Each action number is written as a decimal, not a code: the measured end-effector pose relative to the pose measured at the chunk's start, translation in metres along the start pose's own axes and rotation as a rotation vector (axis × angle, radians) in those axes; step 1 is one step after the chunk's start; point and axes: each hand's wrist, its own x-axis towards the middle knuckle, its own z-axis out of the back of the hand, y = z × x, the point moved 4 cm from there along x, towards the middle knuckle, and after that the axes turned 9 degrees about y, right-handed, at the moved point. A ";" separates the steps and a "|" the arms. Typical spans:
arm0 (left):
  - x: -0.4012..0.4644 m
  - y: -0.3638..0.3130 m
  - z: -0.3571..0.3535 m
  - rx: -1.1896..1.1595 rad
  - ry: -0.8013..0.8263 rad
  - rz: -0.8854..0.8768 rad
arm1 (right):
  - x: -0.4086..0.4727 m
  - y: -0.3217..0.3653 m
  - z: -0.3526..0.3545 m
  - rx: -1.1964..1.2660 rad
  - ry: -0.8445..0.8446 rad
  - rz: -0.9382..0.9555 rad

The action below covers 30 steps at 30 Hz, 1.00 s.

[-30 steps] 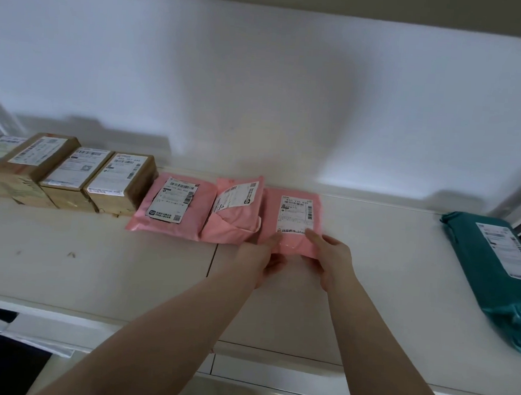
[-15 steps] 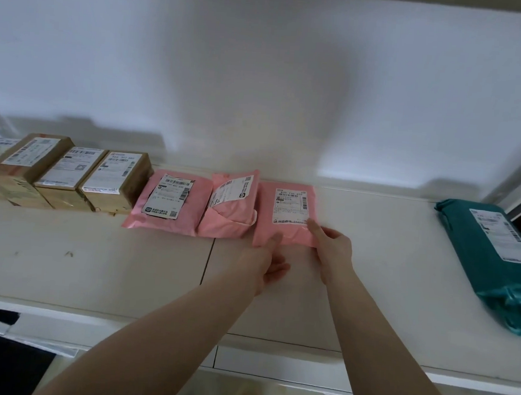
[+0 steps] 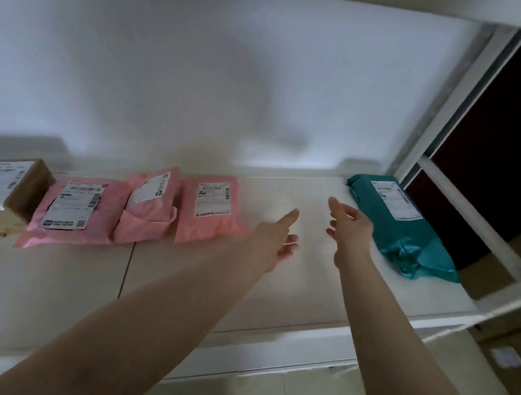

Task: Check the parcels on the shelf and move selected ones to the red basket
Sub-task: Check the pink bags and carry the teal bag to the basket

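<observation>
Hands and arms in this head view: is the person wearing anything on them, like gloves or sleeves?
Nothing shows. The left hand and right hand are bare, with no gloves, rings or watch visible. Both forearms are uncovered as far as the picture reaches, so no sleeve is in view.

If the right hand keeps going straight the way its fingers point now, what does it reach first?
Probably the teal parcel. The right hand is open, fingers aimed up and slightly left over the bare shelf, right beside the parcel's left edge. It might just slip past toward the wall; depth is unclear.
</observation>
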 end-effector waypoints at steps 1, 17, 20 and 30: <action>0.006 -0.002 -0.016 0.013 0.025 -0.017 | 0.010 0.008 0.022 -0.041 -0.082 0.048; 0.082 0.010 -0.145 0.273 0.015 -0.016 | 0.108 -0.013 0.183 -0.864 -0.265 -0.154; 0.079 0.008 -0.147 0.305 0.010 -0.017 | 0.103 -0.024 0.178 -0.860 -0.214 -0.165; 0.061 0.005 -0.102 0.230 0.052 0.053 | 0.051 -0.058 0.120 -0.494 -0.152 0.009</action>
